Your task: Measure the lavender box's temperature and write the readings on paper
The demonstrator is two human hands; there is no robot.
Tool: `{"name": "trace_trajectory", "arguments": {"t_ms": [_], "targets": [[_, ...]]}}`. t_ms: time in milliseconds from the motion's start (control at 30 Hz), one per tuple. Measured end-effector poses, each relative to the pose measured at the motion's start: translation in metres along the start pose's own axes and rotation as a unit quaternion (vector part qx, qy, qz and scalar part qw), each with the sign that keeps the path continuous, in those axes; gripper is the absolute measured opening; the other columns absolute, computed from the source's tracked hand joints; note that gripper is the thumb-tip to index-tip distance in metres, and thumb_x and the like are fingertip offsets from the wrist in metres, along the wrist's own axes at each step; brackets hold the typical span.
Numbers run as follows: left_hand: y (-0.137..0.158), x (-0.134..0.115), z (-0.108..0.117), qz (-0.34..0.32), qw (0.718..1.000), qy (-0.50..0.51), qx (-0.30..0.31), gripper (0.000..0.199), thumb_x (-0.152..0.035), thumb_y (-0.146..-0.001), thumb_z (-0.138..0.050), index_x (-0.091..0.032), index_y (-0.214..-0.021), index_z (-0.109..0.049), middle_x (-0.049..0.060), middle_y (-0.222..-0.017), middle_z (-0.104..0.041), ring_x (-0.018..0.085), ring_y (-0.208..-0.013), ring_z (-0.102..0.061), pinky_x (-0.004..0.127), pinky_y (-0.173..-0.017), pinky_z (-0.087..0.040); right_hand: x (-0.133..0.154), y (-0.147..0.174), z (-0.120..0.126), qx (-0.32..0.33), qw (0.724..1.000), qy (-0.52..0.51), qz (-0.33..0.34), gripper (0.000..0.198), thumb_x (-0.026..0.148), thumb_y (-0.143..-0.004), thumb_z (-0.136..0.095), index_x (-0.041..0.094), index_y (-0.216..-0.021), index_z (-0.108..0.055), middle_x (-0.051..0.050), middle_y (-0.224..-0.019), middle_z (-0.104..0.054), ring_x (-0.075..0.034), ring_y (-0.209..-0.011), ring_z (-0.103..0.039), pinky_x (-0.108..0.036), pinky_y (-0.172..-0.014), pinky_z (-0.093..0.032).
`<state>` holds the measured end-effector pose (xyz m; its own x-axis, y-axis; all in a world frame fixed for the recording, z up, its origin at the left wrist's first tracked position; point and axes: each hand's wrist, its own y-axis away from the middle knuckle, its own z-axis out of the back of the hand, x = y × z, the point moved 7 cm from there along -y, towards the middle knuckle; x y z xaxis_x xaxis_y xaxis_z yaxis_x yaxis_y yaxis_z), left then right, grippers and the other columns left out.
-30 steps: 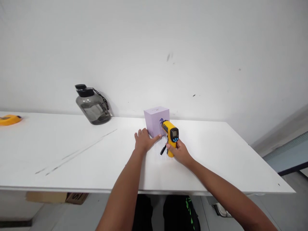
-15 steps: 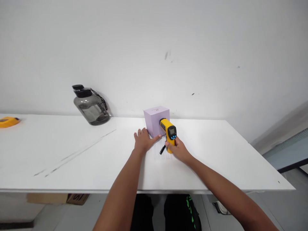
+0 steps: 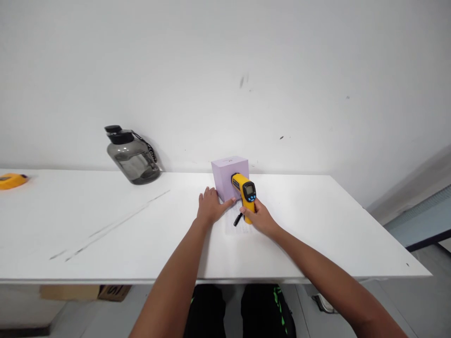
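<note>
A lilac box stands on the white table close to the wall. My left hand lies at its near left corner, fingers spread along the left side and thumb stretched across the lower front edge. A yellow and black infrared thermometer is gripped by its handle in my right hand. Its dark nozzle points at the front face of the box; whether it touches, I cannot tell. Beside the handle a black pen lies on a faintly printed paper sheet, its upper end hidden.
A grey see-through water jug with a black cap and strap stands against the wall on the left. Farther left lies a yellow-orange tool. The table's front edge runs before my legs, and a cardboard box is beneath.
My right hand has shifted the thermometer slightly to the left. The fingers of my left hand have drawn in a little beside the box. The box has hardly moved.
</note>
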<state>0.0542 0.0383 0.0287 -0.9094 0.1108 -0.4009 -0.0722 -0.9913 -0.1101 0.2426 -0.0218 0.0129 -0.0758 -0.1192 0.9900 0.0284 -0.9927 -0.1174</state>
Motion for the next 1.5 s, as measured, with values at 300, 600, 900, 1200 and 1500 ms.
{"name": "trace_trajectory", "arguments": {"t_ms": [300,600,900,1200,1500], "targets": [[-0.0004,0.0002,-0.0005,-0.015,1.0,0.004,-0.005,0.077,-0.078,-0.084,-0.049,-0.019,-0.133,-0.06,0.016,-0.141,-0.065,0.038,-0.154,-0.038,0.048,-0.123,-0.026,0.0014,0.0028,-0.0017,0.005,1.0,0.008,-0.017,0.051,0.055,-0.076,-0.081,0.023,-0.114,-0.068,-0.002,-0.091,-0.069,-0.019,-0.079,-0.06,-0.032,-0.07,-0.051],[0.0004,-0.0019,0.0025,-0.015,1.0,0.007,-0.009,0.075,-0.078,-0.084,-0.052,-0.018,-0.127,-0.061,0.016,-0.137,-0.066,0.038,-0.149,-0.044,0.048,-0.12,-0.028,0.0011,0.0027,-0.0008,0.013,0.999,0.015,-0.03,0.05,0.059,-0.075,-0.08,0.023,-0.106,-0.065,-0.002,-0.087,-0.065,-0.019,-0.077,-0.056,-0.032,-0.066,-0.049],[-0.0002,-0.0008,0.0025,-0.025,0.998,0.054,-0.017,0.069,-0.078,-0.082,-0.058,-0.019,-0.117,-0.06,0.014,-0.124,-0.068,0.035,-0.128,-0.06,0.053,-0.121,-0.027,-0.0021,0.0007,0.002,0.01,0.999,0.025,-0.027,0.051,0.059,-0.076,-0.08,0.022,-0.108,-0.064,-0.001,-0.089,-0.064,-0.017,-0.078,-0.057,-0.031,-0.07,-0.05],[-0.0001,-0.001,0.0011,-0.036,0.997,0.059,-0.017,0.069,-0.078,-0.081,-0.059,-0.02,-0.119,-0.059,0.015,-0.126,-0.068,0.037,-0.129,-0.059,0.057,-0.121,-0.025,-0.0053,0.0009,0.003,0.012,0.999,0.041,-0.02,0.05,0.053,-0.079,-0.08,0.023,-0.115,-0.064,-0.003,-0.095,-0.065,-0.019,-0.085,-0.06,-0.033,-0.075,-0.054],[-0.0007,-0.0006,0.0014,-0.032,0.997,0.062,-0.02,0.069,-0.077,-0.08,-0.061,-0.019,-0.119,-0.059,0.015,-0.126,-0.068,0.036,-0.13,-0.059,0.056,-0.122,-0.024,0.0003,0.0027,0.0034,-0.003,0.998,0.055,-0.014,0.051,0.059,-0.078,-0.079,0.021,-0.111,-0.065,-0.002,-0.091,-0.066,-0.019,-0.081,-0.06,-0.034,-0.073,-0.054]]}}
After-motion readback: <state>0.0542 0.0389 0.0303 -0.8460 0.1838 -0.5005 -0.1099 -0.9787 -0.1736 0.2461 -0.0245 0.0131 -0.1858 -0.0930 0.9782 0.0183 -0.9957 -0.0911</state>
